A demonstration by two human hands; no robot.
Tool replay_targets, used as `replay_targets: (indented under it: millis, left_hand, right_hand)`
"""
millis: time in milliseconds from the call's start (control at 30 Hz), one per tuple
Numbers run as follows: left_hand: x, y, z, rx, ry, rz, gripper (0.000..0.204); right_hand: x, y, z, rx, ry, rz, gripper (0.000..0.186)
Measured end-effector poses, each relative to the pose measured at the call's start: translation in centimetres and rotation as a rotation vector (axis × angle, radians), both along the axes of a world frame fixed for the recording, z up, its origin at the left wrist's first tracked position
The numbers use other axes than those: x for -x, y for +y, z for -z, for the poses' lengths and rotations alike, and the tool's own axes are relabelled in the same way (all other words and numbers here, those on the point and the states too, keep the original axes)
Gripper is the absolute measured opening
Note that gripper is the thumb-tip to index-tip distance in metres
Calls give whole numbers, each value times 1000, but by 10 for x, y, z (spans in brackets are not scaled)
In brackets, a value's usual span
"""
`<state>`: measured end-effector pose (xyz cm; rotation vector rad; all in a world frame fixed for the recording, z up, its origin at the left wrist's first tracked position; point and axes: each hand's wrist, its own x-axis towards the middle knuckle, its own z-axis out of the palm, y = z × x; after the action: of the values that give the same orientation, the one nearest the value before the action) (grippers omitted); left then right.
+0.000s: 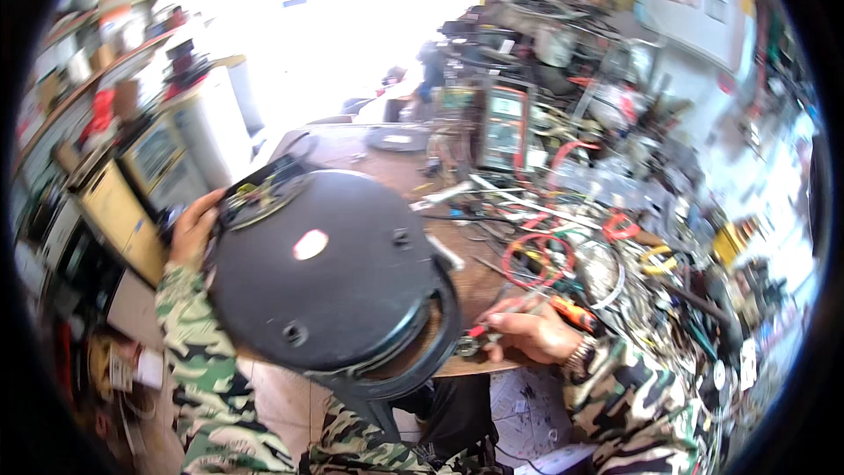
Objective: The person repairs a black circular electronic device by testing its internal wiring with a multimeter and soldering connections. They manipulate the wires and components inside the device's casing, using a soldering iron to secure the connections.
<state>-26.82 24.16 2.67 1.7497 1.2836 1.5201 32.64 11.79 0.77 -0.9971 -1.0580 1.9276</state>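
A large round black appliance (325, 255) stands tilted at the near edge of the brown table, its flat face toward me. It has a curved handle (447, 317) on the right, and wires (255, 198) show in an open part at its upper left. My left hand (195, 227) is closed on the appliance's left edge. Beside the handle, my right hand (532, 332) is closed on a small red and metal piece (475, 338), too blurred to name. An orange-handled tool (573, 313) lies by the right hand's knuckles.
On the table (360, 148), a red-framed meter (505, 127) stands behind red cable coils (538, 259). Tangled wires and parts heap up on the right (615, 202). Shelves (97, 70) and cabinets (119, 211) line the left. A pale box (694, 4) hangs on the right wall.
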Motion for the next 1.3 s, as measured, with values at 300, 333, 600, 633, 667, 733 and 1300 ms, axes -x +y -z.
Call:
replay_targets:
  millis: [300,333,600,633,667,733,1300]
  left_hand:
    - [17,10,14,-52,-147,112,31]
    - [18,11,14,-51,-127,82,29]
    - [20,13,10,-95,-73,33,20]
    - [19,13,9,-92,-65,20,19]
    - [18,12,9,-94,-68,19,19]
    - [17,11,8,-96,-68,17,19]
    - [14,10,7,-95,-59,-3,20]
  right_hand:
    - [3,0,-2,-40,8,-4,27]
    - [3,0,-2,-47,6,-6,28]
    - [2,0,-2,-81,-29,-22,28]
    - [2,0,-3,-83,-17,-26,28]
    - [2,0,-3,-85,-12,-26,28]
    - [3,0,-3,-82,-4,-25,28]
    - [3,1,-2,-76,-31,-22,28]
